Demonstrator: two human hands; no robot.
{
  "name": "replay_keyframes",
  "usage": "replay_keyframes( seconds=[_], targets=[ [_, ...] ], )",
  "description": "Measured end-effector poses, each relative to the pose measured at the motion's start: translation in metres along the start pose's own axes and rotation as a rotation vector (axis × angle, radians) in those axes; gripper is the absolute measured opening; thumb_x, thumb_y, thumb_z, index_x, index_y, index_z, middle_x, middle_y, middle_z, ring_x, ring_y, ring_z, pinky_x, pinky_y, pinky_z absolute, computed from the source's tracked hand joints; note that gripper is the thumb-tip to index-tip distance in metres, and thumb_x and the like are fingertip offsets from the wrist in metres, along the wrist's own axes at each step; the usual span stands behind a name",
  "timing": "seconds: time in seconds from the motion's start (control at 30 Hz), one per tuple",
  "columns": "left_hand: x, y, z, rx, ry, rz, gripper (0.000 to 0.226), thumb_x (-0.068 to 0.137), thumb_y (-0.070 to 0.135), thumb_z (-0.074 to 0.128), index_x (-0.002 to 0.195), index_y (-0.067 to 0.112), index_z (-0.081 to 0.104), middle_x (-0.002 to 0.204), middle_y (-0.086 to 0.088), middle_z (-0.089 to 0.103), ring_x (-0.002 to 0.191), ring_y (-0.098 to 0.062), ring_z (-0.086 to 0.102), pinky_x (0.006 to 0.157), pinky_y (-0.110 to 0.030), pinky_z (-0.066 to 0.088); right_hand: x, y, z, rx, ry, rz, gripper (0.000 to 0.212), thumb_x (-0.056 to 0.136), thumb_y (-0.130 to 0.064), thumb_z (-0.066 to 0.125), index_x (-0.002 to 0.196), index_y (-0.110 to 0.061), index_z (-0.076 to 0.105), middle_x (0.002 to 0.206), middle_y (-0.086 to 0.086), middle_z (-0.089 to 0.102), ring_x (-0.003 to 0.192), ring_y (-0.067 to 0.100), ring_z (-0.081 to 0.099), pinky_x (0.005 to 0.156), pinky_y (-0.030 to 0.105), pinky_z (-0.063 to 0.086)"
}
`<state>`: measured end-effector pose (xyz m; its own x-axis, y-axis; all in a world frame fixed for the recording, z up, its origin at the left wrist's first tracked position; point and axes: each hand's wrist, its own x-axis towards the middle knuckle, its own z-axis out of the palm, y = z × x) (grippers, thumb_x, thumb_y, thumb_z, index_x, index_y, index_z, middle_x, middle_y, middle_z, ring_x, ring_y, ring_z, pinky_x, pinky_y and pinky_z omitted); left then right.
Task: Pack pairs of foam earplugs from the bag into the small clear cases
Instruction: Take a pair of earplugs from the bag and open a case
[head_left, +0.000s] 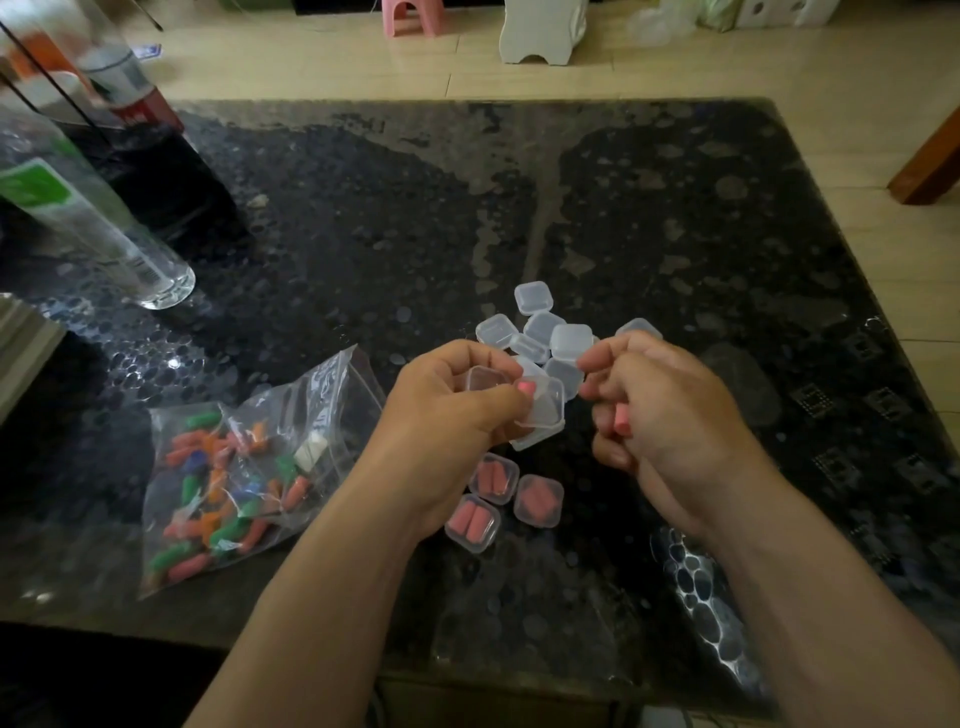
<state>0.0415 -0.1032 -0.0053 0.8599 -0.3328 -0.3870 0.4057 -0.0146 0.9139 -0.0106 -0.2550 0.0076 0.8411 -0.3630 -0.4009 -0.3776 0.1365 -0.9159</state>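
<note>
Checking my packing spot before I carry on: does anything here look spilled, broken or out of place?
Nothing spilled or broken. Loose earplugs are inside the bag, three filled cases lie together near the person, empty cases sit in a loose heap. Only the tabletop shows pale blotches.

Clear zip bag (249, 467), crumpled, flat on the table, left of the hands, stuffed with loose foam earplugs (208, 499) in green, orange, red and blue. Open clear case (543, 410), pinched in the left hand (447, 410) above the table, lid swung out to the right; pink earplug (525, 387) poking up at the base. Second pink earplug (621, 420), gripped in the curled fingers of the right hand (670, 410), just beside the open case. Three filled cases (538, 500), lids shut, two pink plugs side by side in each, clustered on the table below the hands. Heap of empty cases (550, 332), small, square, frosted-clear, just beyond the hands, some overlapping.
</note>
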Motion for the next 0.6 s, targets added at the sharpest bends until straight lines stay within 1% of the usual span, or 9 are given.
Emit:
replay_keyframes(
  seconds=[0.07, 0.13, 0.2, 0.27, 0.33, 0.4, 0.47, 0.53, 0.6],
  targets=[
    [0.001, -0.002, 0.000, 0.043, 0.032, 0.003, 0.029, 0.085, -0.005, 0.075, 0.073, 0.022, 0.073, 0.083, -0.009, 0.072, 0.079, -0.022, 0.071, 0.080, -0.039, 0.056, 0.000, 0.001, -0.001, -0.093, -0.020, -0.019, 0.034, 0.086, 0.008, 0.040, 0.087, -0.018, 0.062, 0.082, 0.004, 0.058, 0.065, 0.016, 0.048, 0.054, 0.033, 0.035],
    [0.001, -0.004, 0.002, 0.085, 0.069, 0.017, 0.022, 0.086, -0.004, 0.076, 0.078, 0.017, 0.072, 0.077, -0.008, 0.072, 0.074, -0.021, 0.071, 0.077, -0.039, 0.058, -0.001, 0.005, -0.002, -0.226, -0.037, -0.072, 0.037, 0.085, 0.008, 0.047, 0.087, -0.026, 0.061, 0.092, 0.002, 0.062, 0.078, 0.018, 0.058, 0.065, 0.035, 0.045],
    [-0.001, -0.004, 0.004, 0.114, 0.096, 0.038, 0.016, 0.087, -0.003, 0.076, 0.084, 0.011, 0.070, 0.075, -0.008, 0.071, 0.072, -0.020, 0.071, 0.075, -0.040, 0.061, -0.002, 0.007, -0.004, -0.289, -0.028, -0.146, 0.033, 0.086, 0.006, 0.062, 0.091, -0.027, 0.060, 0.101, 0.003, 0.064, 0.084, 0.020, 0.067, 0.072, 0.034, 0.057],
    [-0.002, -0.003, 0.005, 0.104, 0.106, 0.041, 0.014, 0.087, -0.004, 0.075, 0.086, 0.008, 0.069, 0.076, -0.009, 0.071, 0.072, -0.022, 0.072, 0.070, -0.037, 0.062, -0.003, 0.007, -0.006, -0.290, 0.013, -0.241, 0.032, 0.083, -0.003, 0.078, 0.093, -0.026, 0.059, 0.100, 0.003, 0.064, 0.086, 0.021, 0.072, 0.076, 0.032, 0.061],
    [-0.004, -0.001, 0.007, 0.078, 0.095, 0.030, 0.013, 0.087, -0.004, 0.076, 0.087, 0.007, 0.068, 0.081, -0.012, 0.071, 0.077, -0.027, 0.074, 0.066, -0.033, 0.061, -0.007, 0.004, -0.006, -0.270, 0.024, -0.338, 0.032, 0.078, -0.012, 0.085, 0.091, -0.025, 0.059, 0.089, 0.001, 0.065, 0.081, 0.020, 0.074, 0.069, 0.026, 0.061],
    [-0.005, 0.001, 0.008, 0.029, 0.061, 0.010, 0.014, 0.086, -0.006, 0.075, 0.090, 0.006, 0.069, 0.085, -0.014, 0.071, 0.081, -0.030, 0.075, 0.066, -0.031, 0.061, -0.009, 0.004, -0.005, -0.314, 0.026, -0.422, 0.031, 0.076, -0.021, 0.087, 0.087, -0.027, 0.059, 0.078, -0.002, 0.066, 0.072, 0.018, 0.073, 0.064, 0.027, 0.061],
    [-0.006, 0.003, 0.007, -0.024, 0.008, -0.006, 0.014, 0.085, -0.006, 0.074, 0.092, 0.005, 0.069, 0.086, -0.013, 0.072, 0.081, -0.025, 0.075, 0.068, -0.030, 0.060, -0.010, 0.005, -0.002, -0.375, 0.059, -0.491, 0.028, 0.077, -0.026, 0.087, 0.082, -0.029, 0.060, 0.075, -0.004, 0.067, 0.066, 0.012, 0.069, 0.059, 0.028, 0.059],
    [-0.007, 0.005, 0.007, -0.061, -0.043, -0.015, 0.013, 0.086, -0.005, 0.074, 0.094, 0.004, 0.069, 0.089, -0.013, 0.074, 0.083, -0.024, 0.076, 0.071, -0.031, 0.060, -0.011, 0.005, 0.000, -0.407, 0.107, -0.551, 0.023, 0.079, -0.030, 0.085, 0.080, -0.027, 0.062, 0.073, -0.007, 0.067, 0.066, 0.010, 0.066, 0.056, 0.022, 0.055],
    [-0.008, 0.005, 0.006, -0.094, -0.073, -0.015, 0.013, 0.086, -0.005, 0.073, 0.095, 0.004, 0.070, 0.091, -0.013, 0.075, 0.087, -0.026, 0.076, 0.077, -0.035, 0.060, -0.012, 0.005, 0.002, -0.420, 0.164, -0.606, 0.021, 0.081, -0.031, 0.083, 0.078, -0.024, 0.064, 0.071, -0.010, 0.065, 0.067, 0.008, 0.064, 0.055, 0.017, 0.051]
  ],
)
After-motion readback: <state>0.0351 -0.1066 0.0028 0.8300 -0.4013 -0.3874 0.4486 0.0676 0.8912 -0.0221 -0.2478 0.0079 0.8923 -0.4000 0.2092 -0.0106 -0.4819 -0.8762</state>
